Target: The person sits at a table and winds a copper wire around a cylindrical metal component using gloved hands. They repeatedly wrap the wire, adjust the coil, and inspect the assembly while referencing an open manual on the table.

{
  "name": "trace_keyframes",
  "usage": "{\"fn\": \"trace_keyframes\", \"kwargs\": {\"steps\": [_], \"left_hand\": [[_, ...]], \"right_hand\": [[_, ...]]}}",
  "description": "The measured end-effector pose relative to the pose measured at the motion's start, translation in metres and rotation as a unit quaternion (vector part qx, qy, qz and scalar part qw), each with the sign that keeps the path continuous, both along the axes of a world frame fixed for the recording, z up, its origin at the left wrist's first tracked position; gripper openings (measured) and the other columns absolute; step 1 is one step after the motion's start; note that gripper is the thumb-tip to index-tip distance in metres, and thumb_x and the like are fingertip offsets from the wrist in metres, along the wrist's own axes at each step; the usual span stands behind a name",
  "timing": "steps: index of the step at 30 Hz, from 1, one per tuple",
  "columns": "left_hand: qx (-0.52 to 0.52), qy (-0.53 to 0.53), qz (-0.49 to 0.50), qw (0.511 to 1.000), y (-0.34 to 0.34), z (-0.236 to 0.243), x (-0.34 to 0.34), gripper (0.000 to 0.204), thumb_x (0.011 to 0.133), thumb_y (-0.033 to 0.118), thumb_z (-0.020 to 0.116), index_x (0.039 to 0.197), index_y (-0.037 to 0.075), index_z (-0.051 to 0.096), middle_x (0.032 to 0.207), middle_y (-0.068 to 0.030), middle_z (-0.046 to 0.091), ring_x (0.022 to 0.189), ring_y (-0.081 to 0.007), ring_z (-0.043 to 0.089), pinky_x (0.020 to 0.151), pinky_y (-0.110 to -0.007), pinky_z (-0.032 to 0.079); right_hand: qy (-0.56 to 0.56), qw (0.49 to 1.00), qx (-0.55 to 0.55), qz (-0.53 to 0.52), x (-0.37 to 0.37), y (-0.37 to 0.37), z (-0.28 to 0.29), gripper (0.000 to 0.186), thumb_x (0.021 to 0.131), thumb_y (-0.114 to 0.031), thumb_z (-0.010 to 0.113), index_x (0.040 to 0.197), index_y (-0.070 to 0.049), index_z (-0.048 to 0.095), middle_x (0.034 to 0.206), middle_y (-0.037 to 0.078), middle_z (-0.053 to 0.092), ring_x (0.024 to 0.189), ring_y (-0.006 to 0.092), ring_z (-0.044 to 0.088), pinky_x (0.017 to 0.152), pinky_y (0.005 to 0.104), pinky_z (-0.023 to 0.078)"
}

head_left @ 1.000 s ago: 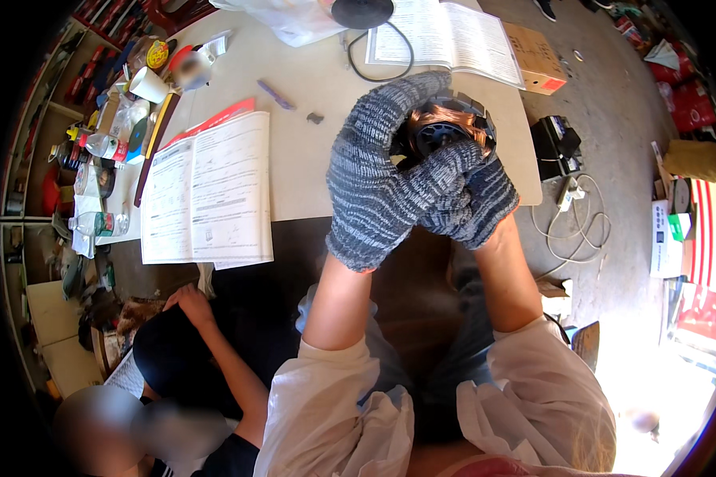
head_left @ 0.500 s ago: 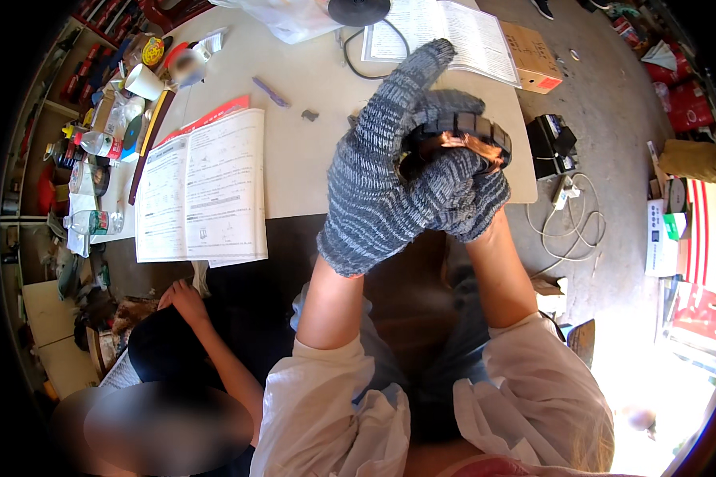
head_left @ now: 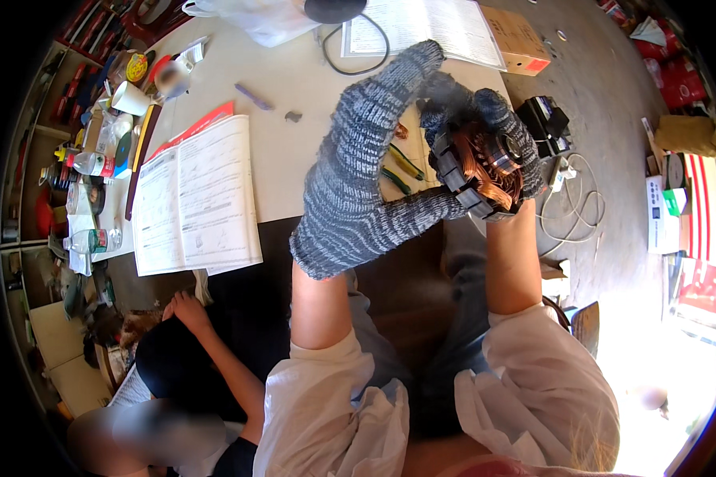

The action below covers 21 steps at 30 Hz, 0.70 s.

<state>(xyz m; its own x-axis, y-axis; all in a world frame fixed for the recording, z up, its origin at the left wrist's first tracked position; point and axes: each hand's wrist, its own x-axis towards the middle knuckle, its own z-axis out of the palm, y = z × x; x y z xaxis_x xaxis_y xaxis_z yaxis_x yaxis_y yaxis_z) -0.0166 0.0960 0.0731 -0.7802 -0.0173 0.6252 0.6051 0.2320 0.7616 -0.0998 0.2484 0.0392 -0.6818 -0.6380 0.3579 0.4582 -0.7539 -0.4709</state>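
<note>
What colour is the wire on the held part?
The wire is copper-orange, clearest in the head view.

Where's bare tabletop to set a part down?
The beige tabletop looks free between the open white booklet and grey-striped gloved left hand, below the purple pen and grey scrap. Its left side is crowded: white cup, clear plastic bottles.

Cluttered workshop, packed side shelves (head_left: 53, 133), copper-wound part (head_left: 492, 168), green-yellow tool handles (head_left: 406, 162) on the table (head_left: 286, 159).
</note>
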Motion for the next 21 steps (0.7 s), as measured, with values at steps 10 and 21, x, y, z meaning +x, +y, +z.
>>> {"fn": "trace_keyframes", "kwargs": {"steps": [10, 21], "left_hand": [[-0.040, -0.036, -0.054, 0.997, -0.006, -0.007, -0.003, 0.071, 0.072, 0.011, 0.074, 0.132, 0.001, 0.038, 0.126, -0.0153, 0.051, 0.110, -0.0218, 0.054, 0.090, -0.033, 0.045], [-0.042, -0.108, -0.112, 0.987, -0.012, -0.013, -0.011, 0.071, 0.072, 0.014, 0.075, 0.131, -0.001, 0.039, 0.130, -0.0145, 0.047, 0.116, -0.0212, 0.049, 0.094, -0.034, 0.042]], "right_hand": [[0.144, 0.981, 0.085, -0.101, -0.002, 0.019, 0.006, 0.034, 0.088, -0.010, 0.048, 0.117, 0.008, 0.052, 0.117, 0.022, 0.055, 0.105, 0.0297, 0.057, 0.092, 0.0381, 0.047], [0.286, 0.928, 0.142, -0.193, -0.002, 0.026, 0.004, 0.031, 0.084, -0.006, 0.054, 0.113, 0.004, 0.057, 0.119, 0.019, 0.054, 0.107, 0.0293, 0.056, 0.091, 0.0386, 0.047]]}}
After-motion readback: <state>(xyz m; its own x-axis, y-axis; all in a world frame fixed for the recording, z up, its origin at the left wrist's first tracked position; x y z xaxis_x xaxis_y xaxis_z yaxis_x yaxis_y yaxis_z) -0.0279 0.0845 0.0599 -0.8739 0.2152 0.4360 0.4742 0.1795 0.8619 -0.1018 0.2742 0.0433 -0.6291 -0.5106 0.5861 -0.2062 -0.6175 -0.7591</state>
